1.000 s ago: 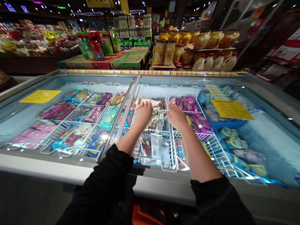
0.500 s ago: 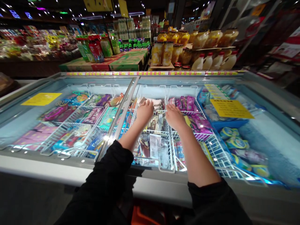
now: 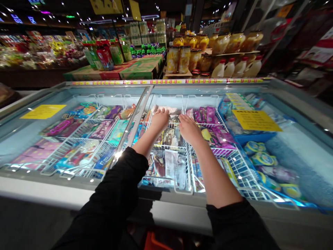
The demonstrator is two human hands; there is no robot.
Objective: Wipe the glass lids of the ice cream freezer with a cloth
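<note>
1. purple packs (image 3: 205, 114) are lying in wire baskets (image 3: 247, 170), beyond the person's right hand (image 3: 189, 130) and slightly to its right; a pale pack (image 3: 173, 110) is showing just past the left hand (image 3: 160, 119).
2. the right hand is hanging flat, fingers close together, seemingly holding nothing; the left is looking half curled, fingertips hiding, so its grip cannot be told, nor any touching.
3. the step in hand seems to be holding both hands out over the baskets; a next move would be calling for lining up the fingers with whatever glass is lying beneath, which is staying unclear.
4. a metal frame (image 3: 140, 116) is crossing the chest freezer (image 3: 179, 211), where yellow notices (image 3: 256, 120) are lying.
5. behind, jars (image 3: 179, 59), red-capped jugs (image 3: 229, 67) and bottles (image 3: 105, 55) are standing in a dim shop.
</note>
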